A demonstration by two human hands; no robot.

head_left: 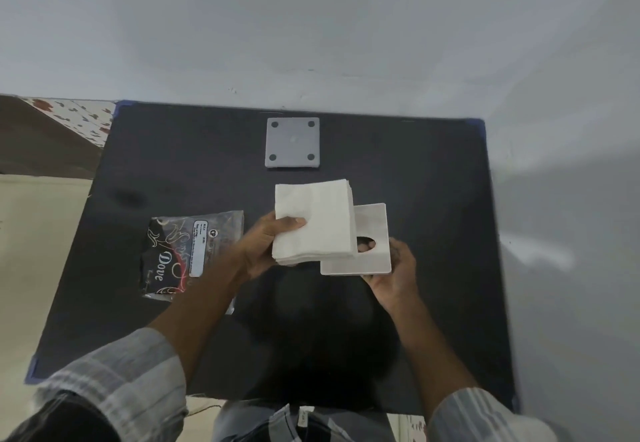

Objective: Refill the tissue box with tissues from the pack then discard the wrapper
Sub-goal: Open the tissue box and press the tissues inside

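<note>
Left of the left hand (266, 247), a crumpled black and clear plastic tissue wrapper (192, 254) with "Dove" lettering lies flat on the black tabletop (433, 199), partly under the forearm. The left hand is closed around a thick white square stack of folded tissues (315, 221), thumb on top near the stack's lower left corner, fingers beneath. The stack overlaps the left part of a white square tissue box piece (372, 233) with an oval opening, held from below by the right hand (391, 275), 1 fingertip showing through the opening. Beyond both hands, a grey square plate (292, 142) with 4 dark round feet rests on the tabletop, well apart.
</note>
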